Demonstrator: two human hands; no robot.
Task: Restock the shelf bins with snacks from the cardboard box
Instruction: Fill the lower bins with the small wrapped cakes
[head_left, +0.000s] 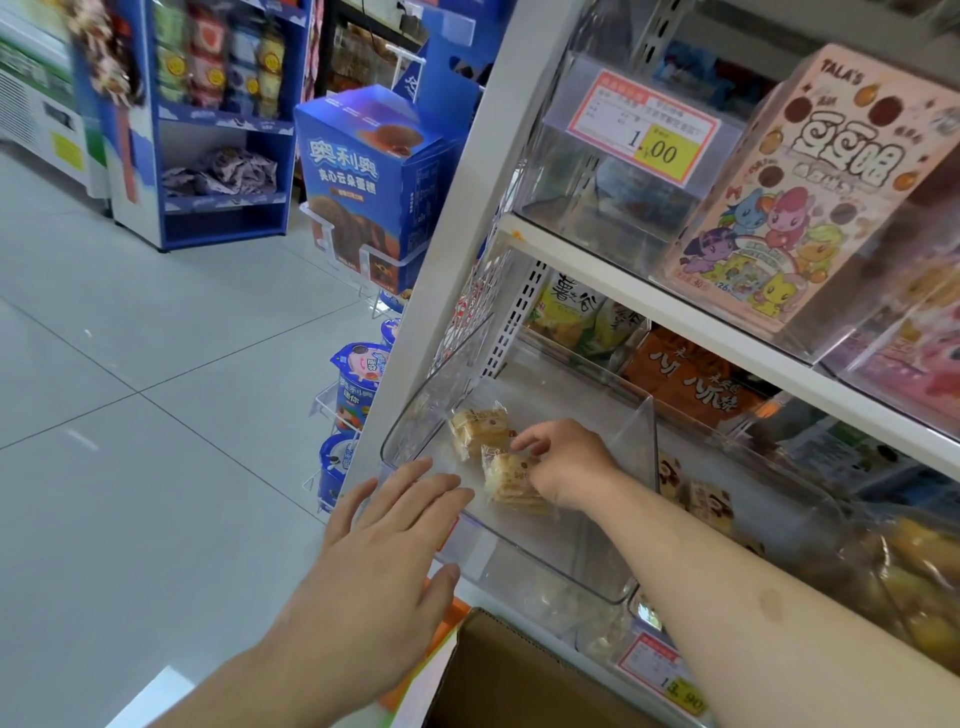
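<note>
cardboard box (519, 680): bottom edge of view, flap open, right under the shelf
left hand (387, 540): fingers straight and spread, grip wide apart, holding nothing, fingertips at the front lip of the clear bin (571, 561)
right hand (563, 460): inside the bin, grip pinched onto a wrapped snack (506, 480)
second snack (478, 423): lying on the bin floor just behind it

Two bare forearms in view, no sleeves showing up to frame edge. Left hand (382, 525) and right hand (566, 462) both bare: no gloves, rings, watch or wristband visible. Right forearm (769, 605) has a small round darker mark on its upper side. Nails short, unpainted.
</note>
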